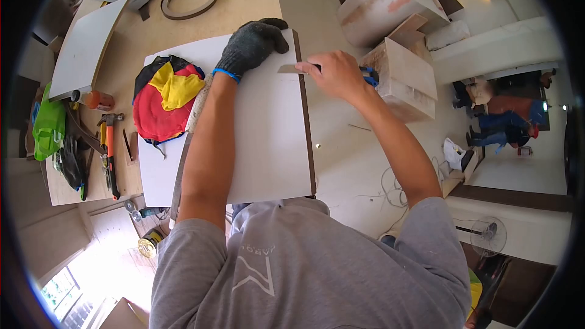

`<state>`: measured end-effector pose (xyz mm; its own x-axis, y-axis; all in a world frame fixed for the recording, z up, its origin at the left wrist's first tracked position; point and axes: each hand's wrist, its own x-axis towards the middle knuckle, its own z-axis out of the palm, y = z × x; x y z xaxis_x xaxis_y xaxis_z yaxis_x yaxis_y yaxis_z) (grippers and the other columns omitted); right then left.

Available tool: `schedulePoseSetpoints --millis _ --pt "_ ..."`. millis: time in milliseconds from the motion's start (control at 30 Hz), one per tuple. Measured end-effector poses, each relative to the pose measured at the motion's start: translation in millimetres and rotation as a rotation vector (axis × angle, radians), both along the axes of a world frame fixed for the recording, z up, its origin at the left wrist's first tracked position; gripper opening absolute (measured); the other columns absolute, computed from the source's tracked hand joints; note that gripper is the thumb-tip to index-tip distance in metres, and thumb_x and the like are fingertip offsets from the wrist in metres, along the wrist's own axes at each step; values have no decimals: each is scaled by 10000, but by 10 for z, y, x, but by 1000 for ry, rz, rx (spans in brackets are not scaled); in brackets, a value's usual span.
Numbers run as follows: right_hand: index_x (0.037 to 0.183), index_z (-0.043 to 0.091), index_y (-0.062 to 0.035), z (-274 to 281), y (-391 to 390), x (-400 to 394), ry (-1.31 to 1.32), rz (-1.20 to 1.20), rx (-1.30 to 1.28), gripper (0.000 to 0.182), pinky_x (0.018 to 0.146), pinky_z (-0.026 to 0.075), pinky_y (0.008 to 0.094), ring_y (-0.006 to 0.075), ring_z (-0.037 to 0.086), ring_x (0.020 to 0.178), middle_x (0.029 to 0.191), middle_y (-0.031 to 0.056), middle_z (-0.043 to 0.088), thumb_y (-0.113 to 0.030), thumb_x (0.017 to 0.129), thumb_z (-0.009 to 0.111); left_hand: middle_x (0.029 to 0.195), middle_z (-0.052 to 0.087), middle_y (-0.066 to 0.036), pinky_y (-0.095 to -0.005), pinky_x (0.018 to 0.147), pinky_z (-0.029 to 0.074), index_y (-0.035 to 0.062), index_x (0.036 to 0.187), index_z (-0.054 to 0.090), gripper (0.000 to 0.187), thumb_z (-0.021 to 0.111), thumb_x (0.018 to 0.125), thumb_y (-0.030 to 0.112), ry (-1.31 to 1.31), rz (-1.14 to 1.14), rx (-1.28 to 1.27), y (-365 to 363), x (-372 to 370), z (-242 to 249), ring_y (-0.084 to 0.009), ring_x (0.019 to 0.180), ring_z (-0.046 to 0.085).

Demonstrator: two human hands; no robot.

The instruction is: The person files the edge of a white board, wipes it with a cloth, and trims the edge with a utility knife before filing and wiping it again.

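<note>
Blade [290,69] in my closed right hand [337,74], left hand [255,44] half-curled on the board [268,128], edge work likely wants steady angling next.

Gloved left hand [256,44]; bare right hand [334,74], closed

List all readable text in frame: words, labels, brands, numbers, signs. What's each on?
No text reads clearly enough to quote.
Grey T-shirt: small lettering beside an angular logo, upside down, too blurred to read surely.
Orange bottle: any print too small to read.
Yellow tin: any print too small to read.
</note>
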<state>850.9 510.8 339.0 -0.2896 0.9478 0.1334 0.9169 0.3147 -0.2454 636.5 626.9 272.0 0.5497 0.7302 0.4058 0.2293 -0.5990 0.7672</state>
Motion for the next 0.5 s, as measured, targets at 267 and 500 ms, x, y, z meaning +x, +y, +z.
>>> schedulePoseSetpoints --millis 267,500 --pt "812 726 -48 78 -905 12 67 108 -201 441 643 504 466 340 663 694 728 156 681 -432 1017 650 1258 745 -131 -369 977 554 125 839 814 244 613 767 8 -45 16 -62 -3 16 -37 -313 1104 721" --pt "1199 650 20 -52 -1323 203 1345 -374 -726 442 642 468 278 139 574 691 816 36 577 -387 1130 492 1227 750 -150 -394 1031 536 88 1194 756 373 520 922 -10 -12 223 27 -69 141 49 -310 1153 707"
